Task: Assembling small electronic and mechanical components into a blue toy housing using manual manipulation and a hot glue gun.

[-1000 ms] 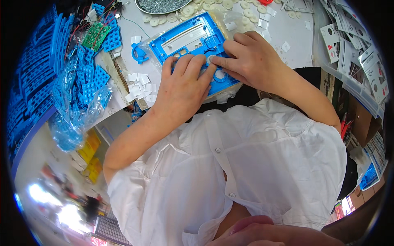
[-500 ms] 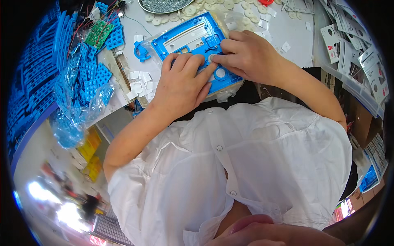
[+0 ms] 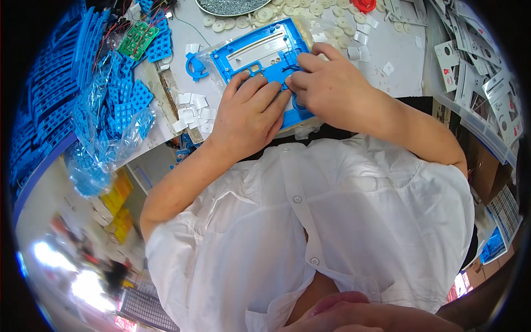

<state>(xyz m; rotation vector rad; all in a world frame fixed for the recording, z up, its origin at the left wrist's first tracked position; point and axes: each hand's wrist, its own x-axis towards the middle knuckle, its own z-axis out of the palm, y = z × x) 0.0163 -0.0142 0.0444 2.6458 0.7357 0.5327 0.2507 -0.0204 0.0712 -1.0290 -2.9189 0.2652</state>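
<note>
We see the casing, a shallow rectangle of smooth blue plastic, set askew at the near edge of the table, with clear, crinkled wrap at its side. Our left hand lies over its near side, fingers curled and close together. Our right hand bends over its right side, fingers crooked; we cannot tell whether either hand grips anything. Nearby lie pale round discs, flat white squares and a blue ring.
</note>
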